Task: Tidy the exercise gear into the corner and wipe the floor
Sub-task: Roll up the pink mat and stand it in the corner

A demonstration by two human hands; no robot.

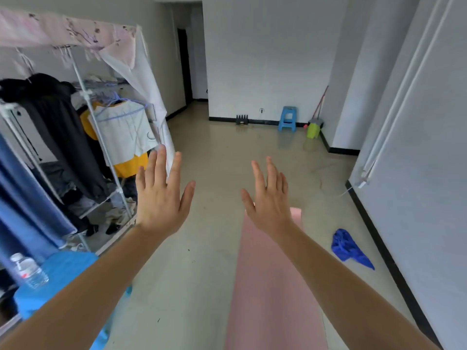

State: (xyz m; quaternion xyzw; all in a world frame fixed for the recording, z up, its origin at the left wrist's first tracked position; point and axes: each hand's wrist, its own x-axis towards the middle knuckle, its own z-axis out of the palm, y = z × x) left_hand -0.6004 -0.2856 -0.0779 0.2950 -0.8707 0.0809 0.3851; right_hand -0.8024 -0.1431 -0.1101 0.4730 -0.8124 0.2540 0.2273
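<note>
Right now I hold both arms stretched out in front of me, backs of the hands toward me, fingers spread wide and gripping nothing. My left hand [161,198] floats in front of the edge of the open fabric wardrobe with a white metal frame [101,137], where a black garment, a white shirt and something yellow hang on the rail and loose clothes lie heaped on the bottom shelf. My right hand [271,200] hangs above the far end of the long pink exercise mat [273,286], which lies flat on the pale glossy floor [202,261] and runs from below me straight ahead. To the right of the mat, near the black skirting of the wall, a crumpled blue cleaning cloth [348,248] lies on the floor, well apart from both hands. At lower left a clear plastic water bottle [29,272] stands on a bright blue surface [63,274]. Far across the room, by the back wall, sit a small light-blue plastic stool [287,118] and, just beside the corner, a lime-green bucket [313,130] with a red-handled stick leaning above it.
</note>
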